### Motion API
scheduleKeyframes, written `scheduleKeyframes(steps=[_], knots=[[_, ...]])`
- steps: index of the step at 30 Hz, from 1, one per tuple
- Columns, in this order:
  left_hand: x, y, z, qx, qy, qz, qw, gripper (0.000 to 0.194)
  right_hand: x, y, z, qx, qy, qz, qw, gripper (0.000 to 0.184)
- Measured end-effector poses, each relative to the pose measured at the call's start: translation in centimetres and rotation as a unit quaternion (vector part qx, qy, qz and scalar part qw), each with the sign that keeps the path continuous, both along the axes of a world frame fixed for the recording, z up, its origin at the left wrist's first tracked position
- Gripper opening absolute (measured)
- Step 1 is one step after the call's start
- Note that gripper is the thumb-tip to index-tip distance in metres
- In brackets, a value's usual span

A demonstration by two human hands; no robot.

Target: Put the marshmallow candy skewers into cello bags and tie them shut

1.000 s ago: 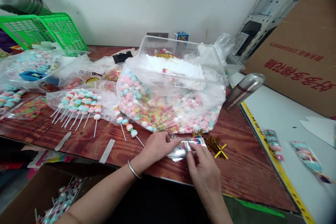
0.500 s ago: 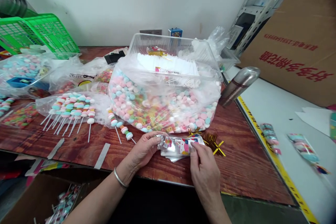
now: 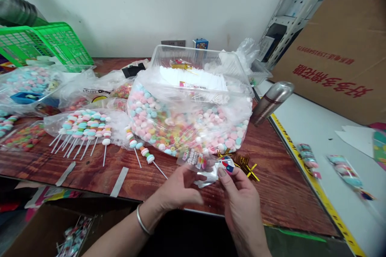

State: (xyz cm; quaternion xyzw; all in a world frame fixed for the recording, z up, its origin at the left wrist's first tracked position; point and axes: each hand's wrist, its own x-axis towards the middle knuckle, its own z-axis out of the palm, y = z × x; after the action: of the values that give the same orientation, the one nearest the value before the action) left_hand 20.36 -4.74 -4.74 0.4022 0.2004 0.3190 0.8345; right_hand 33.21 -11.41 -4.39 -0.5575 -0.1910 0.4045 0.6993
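Both my hands hold a small clear printed wrapper bag just above the wooden table, near its front edge. My left hand pinches the bag's near end from below. My right hand grips its right end between thumb and fingers. A thin stack of the same clear bags lies under them. Two candy skewers on white sticks lie just left of my left hand. A heap of gold twist ties sits right of my right hand.
A big clear bag of pastel candies and a clear tub stand behind. More skewers and candy bags lie at left, by green baskets. A steel flask, wrapped skewers and cardboard boxes are at right.
My hands have lifted one printed bag off the stack and drawn it up and toward me. The left hand has shifted from on top of the stack to under the bag.
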Motion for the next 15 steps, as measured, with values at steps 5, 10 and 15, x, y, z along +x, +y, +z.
scheduleKeyframes(steps=[5, 10, 15], knots=[[2.1, -0.8, 1.1, -0.055, 0.056, 0.216, 0.973, 0.025, -0.3, -1.2, 0.3, -0.022, -0.28, -0.013, 0.96, 0.018], [2.3, -0.2, 0.4, -0.113, 0.039, 0.224, 0.967, 0.027, -0.1, -1.8, 0.2, -0.061, -0.408, 0.006, 0.911, 0.022], [2.7, -0.4, -0.8, -0.212, -0.026, 0.239, 0.947, 0.038, 0.1, -1.7, 0.4, -0.064, -0.39, 0.022, 0.918, 0.044]])
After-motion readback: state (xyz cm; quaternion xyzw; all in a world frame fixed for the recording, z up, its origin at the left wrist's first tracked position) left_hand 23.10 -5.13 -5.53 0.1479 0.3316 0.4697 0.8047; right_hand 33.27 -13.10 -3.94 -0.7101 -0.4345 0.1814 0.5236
